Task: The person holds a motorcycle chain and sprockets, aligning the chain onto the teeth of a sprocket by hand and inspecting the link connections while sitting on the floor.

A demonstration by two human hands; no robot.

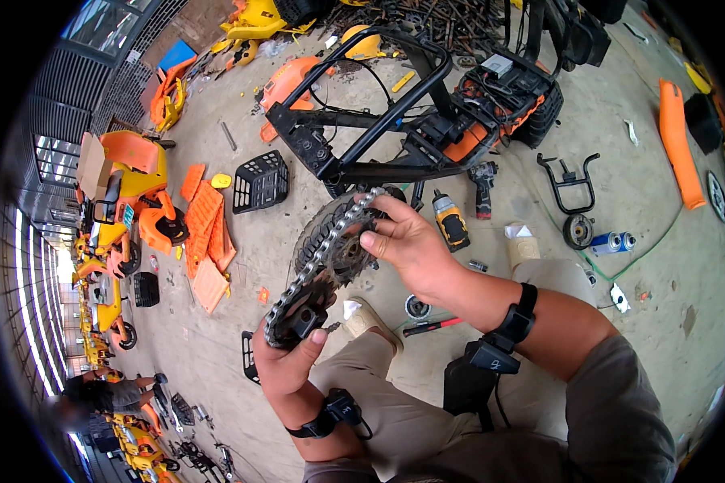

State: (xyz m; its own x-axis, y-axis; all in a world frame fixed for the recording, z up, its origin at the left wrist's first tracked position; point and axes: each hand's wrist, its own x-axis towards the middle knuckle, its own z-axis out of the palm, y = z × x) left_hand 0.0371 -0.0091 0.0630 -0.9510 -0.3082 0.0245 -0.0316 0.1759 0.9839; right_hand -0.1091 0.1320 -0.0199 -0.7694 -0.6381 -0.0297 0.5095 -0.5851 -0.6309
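Note:
Before me I hold a silvery roller chain (314, 266) that runs round a dark toothed sprocket (349, 251) at its upper right end and a greasy black part (302, 318) at its lower left. My left hand (286, 362) is closed round the lower end, thumb against the black part; its fingers are mostly hidden behind. At the upper end my right hand (411, 245) grips the chain and sprocket between thumb and fingers. A tyre (308, 237) shows behind the chain, close to the black tubular vehicle frame (354, 157).
On the concrete floor lie a yellow-black power tool (451, 221), a grey cordless driver (483, 189), a red-black handled tool (432, 326) and blue spray cans (608, 243). A black basket (262, 181) and orange panels (209, 233) lie left. Another person (113, 394) is at far left.

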